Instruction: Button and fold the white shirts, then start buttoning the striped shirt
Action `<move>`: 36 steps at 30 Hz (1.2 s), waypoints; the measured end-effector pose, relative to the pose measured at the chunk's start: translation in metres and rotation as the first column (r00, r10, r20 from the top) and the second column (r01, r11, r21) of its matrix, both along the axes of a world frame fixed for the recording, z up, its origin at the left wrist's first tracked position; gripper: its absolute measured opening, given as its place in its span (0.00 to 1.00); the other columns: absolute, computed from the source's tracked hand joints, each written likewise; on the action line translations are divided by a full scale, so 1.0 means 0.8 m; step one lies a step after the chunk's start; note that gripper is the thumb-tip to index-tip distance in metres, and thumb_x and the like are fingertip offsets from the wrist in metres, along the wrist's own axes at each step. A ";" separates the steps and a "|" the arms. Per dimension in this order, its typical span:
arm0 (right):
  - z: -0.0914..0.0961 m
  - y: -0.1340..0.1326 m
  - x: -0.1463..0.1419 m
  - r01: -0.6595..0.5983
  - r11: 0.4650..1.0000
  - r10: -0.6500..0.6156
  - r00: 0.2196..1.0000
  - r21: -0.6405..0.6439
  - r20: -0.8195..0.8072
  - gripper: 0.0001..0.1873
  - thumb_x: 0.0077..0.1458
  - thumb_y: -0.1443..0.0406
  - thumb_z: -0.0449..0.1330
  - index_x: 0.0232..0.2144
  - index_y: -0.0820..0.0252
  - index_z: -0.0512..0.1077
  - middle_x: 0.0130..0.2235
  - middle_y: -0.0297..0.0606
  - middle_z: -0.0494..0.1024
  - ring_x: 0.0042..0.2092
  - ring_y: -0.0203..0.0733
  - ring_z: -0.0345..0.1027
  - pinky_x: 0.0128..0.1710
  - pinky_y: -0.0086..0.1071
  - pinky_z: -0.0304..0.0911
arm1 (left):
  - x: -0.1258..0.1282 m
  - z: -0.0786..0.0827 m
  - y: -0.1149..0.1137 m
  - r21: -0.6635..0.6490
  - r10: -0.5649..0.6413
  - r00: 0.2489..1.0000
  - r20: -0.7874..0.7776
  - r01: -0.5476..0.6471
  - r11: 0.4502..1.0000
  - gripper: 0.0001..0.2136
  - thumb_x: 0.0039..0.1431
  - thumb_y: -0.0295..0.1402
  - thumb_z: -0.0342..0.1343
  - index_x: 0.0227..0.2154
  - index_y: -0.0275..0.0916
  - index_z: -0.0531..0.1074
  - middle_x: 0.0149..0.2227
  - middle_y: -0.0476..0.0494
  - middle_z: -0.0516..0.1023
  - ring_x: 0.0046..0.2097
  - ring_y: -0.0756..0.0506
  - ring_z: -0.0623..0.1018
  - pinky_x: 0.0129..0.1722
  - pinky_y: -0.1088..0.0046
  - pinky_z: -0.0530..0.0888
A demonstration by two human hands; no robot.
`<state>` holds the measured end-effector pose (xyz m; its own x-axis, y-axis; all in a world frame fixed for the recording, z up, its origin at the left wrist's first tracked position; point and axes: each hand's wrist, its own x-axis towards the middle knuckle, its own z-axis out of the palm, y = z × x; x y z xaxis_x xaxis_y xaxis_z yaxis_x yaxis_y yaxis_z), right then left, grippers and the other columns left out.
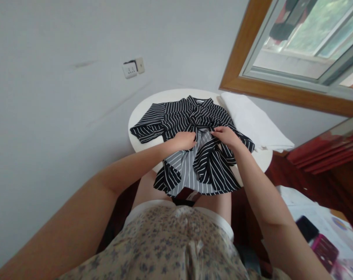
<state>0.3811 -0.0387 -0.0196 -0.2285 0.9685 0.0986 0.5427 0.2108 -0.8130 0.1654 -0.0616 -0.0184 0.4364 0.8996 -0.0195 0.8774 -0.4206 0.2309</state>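
Observation:
A black shirt with white stripes (176, 120) lies front up on a round white table (144, 102), its collar toward the wall and its lower hem hanging over the near edge. My left hand (185, 140) is closed on the left front edge of the shirt, fingers curled under and partly hidden. With thumb and fingers pinched, my right hand (225, 136) grips the opposite front edge. Between the hands the front parts below the chest, and the paler grey inside of the cloth shows.
A folded white cloth (252, 118) rests at the table's right side. Behind stands a wall with a socket (130, 70) and a wood-framed window (281, 87). At lower right, a dark phone-like object (307, 228) and a magenta case (325, 251) lie on papers.

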 end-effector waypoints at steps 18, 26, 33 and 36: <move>-0.029 0.025 -0.035 0.159 0.965 -0.103 0.960 0.207 -0.261 0.15 0.45 0.59 0.63 0.36 0.60 0.77 0.31 0.35 0.76 0.33 0.39 0.68 0.37 0.34 0.63 | -0.001 -0.026 0.075 -0.310 0.199 0.644 0.738 0.062 0.949 0.07 0.57 0.33 0.58 0.30 0.33 0.73 0.25 0.48 0.75 0.23 0.54 0.72 0.24 0.79 0.70; -0.029 0.015 -0.034 0.070 0.968 -0.043 0.992 0.242 -0.118 0.13 0.48 0.61 0.61 0.37 0.59 0.76 0.30 0.33 0.74 0.31 0.37 0.65 0.35 0.32 0.62 | -0.003 -0.023 0.072 -0.370 0.184 0.637 0.749 0.172 0.913 0.05 0.58 0.26 0.52 0.32 0.33 0.72 0.32 0.46 0.77 0.25 0.56 0.72 0.24 0.82 0.70; -0.033 0.004 -0.042 0.062 0.957 -0.064 0.998 0.284 -0.002 0.13 0.49 0.66 0.58 0.39 0.60 0.76 0.30 0.33 0.73 0.31 0.37 0.64 0.36 0.32 0.61 | -0.008 -0.023 0.070 -0.348 0.128 0.707 0.695 0.175 0.921 0.08 0.57 0.27 0.50 0.33 0.33 0.74 0.35 0.43 0.80 0.26 0.55 0.73 0.24 0.82 0.69; -0.031 0.004 -0.039 0.079 0.952 -0.088 0.996 0.297 0.016 0.14 0.49 0.66 0.58 0.39 0.60 0.77 0.30 0.34 0.73 0.31 0.37 0.64 0.36 0.32 0.61 | -0.009 -0.022 0.071 -0.371 0.156 0.706 0.690 0.160 0.915 0.08 0.57 0.29 0.51 0.34 0.33 0.75 0.37 0.42 0.80 0.26 0.55 0.73 0.24 0.81 0.69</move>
